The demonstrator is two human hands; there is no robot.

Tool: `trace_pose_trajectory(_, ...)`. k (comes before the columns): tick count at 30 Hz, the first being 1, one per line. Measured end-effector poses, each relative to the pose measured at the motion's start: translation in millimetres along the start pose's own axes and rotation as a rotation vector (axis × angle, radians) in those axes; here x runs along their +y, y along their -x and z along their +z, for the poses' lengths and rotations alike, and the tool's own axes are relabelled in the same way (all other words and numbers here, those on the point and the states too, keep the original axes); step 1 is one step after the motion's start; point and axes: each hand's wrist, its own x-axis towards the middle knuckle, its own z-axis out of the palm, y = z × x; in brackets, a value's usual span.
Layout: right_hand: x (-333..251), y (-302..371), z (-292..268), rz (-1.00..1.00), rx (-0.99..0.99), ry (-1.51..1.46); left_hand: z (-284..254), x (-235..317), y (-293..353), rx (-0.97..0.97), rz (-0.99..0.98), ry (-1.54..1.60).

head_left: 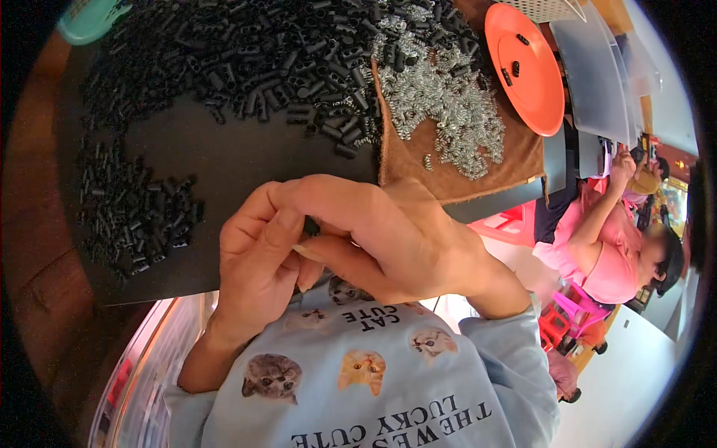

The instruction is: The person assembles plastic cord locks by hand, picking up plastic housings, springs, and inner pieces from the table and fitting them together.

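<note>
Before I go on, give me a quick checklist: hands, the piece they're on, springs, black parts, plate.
1. Hands together: ok. Left hand and right hand meet at the fingers.
2. Grip on the small dark piece: cannot tell. It shows between the hands, mostly hidden by fingers.
3. Springs available: ok. Many lie loose on the brown cloth.
4. Springs separate from the black parts: not ok. They mix where the heaps meet.
5. Room on the orange plate: ok. Only a few black pieces lie on it.
</note>
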Motion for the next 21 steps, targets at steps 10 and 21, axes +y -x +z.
trace_pose_trajectory(10, 3, 1, -2, 0.048, -0.014, 0.063, 1, -1, 2, -0.006, -0.059, -0.007)
trace_pose_trajectory(21, 15, -21, -4, -0.100, -0.047, 0.080, -13, 10, 4, -0.104, -0.053, 0.105)
